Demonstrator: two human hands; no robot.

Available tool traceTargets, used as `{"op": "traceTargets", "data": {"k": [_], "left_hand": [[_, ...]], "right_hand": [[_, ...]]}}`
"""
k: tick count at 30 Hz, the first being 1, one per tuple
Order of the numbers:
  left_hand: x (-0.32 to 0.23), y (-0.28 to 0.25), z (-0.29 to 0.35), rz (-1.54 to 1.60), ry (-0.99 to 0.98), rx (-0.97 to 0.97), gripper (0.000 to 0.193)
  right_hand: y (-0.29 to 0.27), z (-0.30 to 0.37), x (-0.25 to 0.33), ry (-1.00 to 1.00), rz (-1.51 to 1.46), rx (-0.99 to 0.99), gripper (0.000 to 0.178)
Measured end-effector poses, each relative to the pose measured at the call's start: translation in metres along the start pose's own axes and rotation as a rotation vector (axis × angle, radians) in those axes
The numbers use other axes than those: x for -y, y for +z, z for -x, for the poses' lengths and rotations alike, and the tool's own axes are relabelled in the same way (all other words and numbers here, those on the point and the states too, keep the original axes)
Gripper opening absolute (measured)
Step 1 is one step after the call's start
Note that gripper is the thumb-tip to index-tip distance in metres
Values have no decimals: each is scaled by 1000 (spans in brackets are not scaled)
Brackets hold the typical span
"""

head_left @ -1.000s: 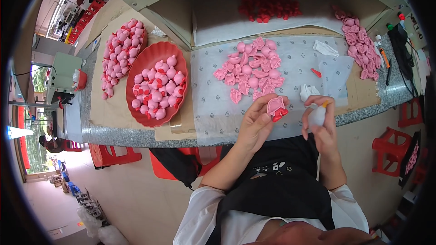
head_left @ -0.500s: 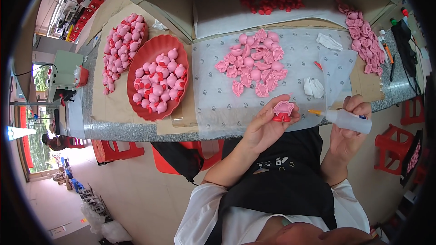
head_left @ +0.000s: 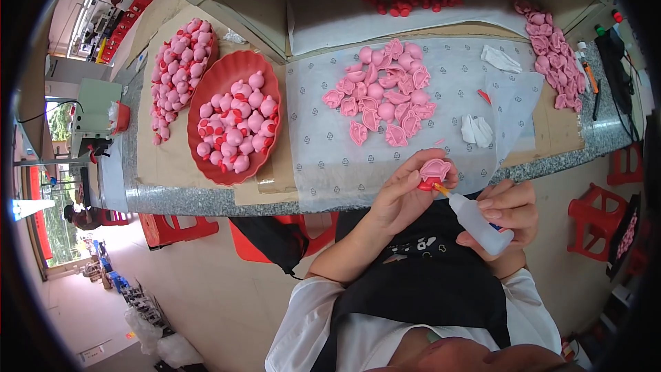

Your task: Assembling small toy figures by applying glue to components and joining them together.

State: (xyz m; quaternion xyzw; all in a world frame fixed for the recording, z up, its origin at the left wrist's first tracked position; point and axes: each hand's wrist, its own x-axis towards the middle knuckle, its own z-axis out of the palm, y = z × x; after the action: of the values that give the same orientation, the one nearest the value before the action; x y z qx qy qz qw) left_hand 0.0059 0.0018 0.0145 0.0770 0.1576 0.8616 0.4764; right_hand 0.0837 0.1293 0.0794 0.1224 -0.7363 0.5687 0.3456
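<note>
My left hand [head_left: 398, 198] pinches a small pink hollow toy half [head_left: 435, 167] with a red base, its open side facing up. My right hand [head_left: 513, 212] is wrapped round a translucent squeeze bottle [head_left: 476, 222] with a yellow nozzle, which looks like a glue bottle. The nozzle tip meets the red base, or comes very close to it; I cannot tell which. Beyond my hands, a cluster of loose pink shell halves [head_left: 390, 96] lies on printed white paper [head_left: 320, 158].
A red scalloped bowl [head_left: 195, 134] on the left holds pink balls with red parts. Beside it is a second heap [head_left: 182, 62] of these. Pink pieces [head_left: 554, 62] lie far right, near crumpled white cloths [head_left: 476, 131]. A shelf unit [head_left: 258, 10] stands behind.
My right hand has swung the bottle left and down, bringing its nozzle to the red base. The pink toy half in my left hand has tilted slightly.
</note>
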Motion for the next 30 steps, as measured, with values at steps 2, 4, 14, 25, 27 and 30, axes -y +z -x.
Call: {"op": "traceTargets", "data": {"k": [2,4,14,25,27,30], "left_hand": [[0,0,0,-11,0,3,46],[-1,0,1,-8,3,-4,46],[0,1,2,10,8,4,46],[1,3,3,-40,22,8,46],[1,3,3,-50,27,17,46],[1,4,3,-45,18,17,46]], "right_hand": [[1,0,1,3,13,15,54],[3,-1,-2,5,20,35,49],[4,0,0,-4,1,37,52],[6,0,-1,-34,-38,13,51],[6,-1,-1,-40,-46,10,51],[6,-1,1,-53,2,12,51]]}}
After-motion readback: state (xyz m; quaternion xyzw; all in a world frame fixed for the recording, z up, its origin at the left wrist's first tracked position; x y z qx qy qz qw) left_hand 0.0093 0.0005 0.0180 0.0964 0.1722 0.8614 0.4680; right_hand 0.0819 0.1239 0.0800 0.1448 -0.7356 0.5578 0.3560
